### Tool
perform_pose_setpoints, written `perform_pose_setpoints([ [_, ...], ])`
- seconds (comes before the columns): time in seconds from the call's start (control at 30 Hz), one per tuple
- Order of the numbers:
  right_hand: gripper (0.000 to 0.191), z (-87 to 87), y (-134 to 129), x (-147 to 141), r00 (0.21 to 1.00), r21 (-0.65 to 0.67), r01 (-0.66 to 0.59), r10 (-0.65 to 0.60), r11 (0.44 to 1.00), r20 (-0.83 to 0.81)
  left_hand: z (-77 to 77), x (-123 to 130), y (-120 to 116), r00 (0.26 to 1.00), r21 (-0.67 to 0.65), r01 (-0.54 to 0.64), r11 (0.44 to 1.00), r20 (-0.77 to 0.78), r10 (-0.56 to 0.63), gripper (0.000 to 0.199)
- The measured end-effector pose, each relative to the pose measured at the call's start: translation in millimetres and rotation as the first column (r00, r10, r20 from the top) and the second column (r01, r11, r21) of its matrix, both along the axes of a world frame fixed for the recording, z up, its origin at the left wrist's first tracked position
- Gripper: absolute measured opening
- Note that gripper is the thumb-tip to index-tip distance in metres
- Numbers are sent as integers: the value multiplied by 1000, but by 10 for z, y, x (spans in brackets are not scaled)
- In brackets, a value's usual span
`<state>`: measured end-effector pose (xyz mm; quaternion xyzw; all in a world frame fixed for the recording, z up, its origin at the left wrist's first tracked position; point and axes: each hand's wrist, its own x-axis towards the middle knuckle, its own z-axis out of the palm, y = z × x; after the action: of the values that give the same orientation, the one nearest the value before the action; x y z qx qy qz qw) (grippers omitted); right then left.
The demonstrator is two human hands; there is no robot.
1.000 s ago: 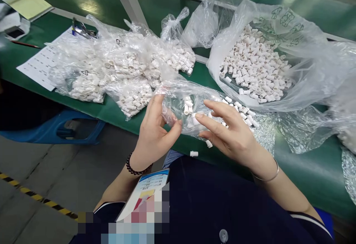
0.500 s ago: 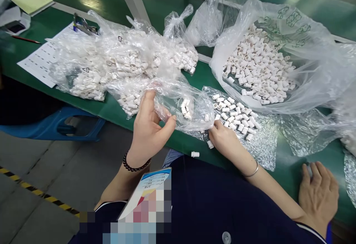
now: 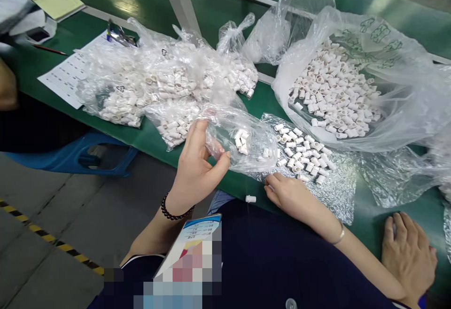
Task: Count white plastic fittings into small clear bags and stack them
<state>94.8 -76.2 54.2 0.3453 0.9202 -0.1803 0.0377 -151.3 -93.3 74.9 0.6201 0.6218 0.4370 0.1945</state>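
Fingers (image 3: 199,135) spread wide at a filmy bag (image 3: 259,161)

On our left hand (image 3: 196,164), thumb and fingers stand well apart, crinkled, see-through film stretched about them; several white parts (image 3: 242,141) bunch inside the bag. Our right hand (image 3: 287,196) lies low at the front of the bench (image 3: 368,220), fingers curled in; whether they pinch anything, we cannot tell. Just beyond it, a silvery, puckered sheet (image 3: 340,201) carries loose tubes (image 3: 314,171), short, smooth and hollow. One lone tube (image 3: 251,199) lies on its side near the bench's edge. Farther off, a big milky sack (image 3: 398,119) with green print gapes around a heap (image 3: 331,88) of similar tubes; to its left sit bulging, wrinkled packs (image 3: 169,83). Another person's hand (image 3: 408,255) rests at our right, knuckles up.
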Motion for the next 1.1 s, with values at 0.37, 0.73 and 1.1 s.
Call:
perform_pose_setpoints([
  [0.37,27,417,459,-410,707,337,26,221,941,-672,-25,56,-16,992,59,56,997,-115,-49,61],
  [0.73,18,-203,265,-255,995,119,77,-69,990,-71,-71,-136,145,975,49,-167,985,159,157,65],
  [1.1,17,-361,128,-247,997,132,54,-46,990,-63,-60,-114,39,990,30,-108,994,89,105,63],
])
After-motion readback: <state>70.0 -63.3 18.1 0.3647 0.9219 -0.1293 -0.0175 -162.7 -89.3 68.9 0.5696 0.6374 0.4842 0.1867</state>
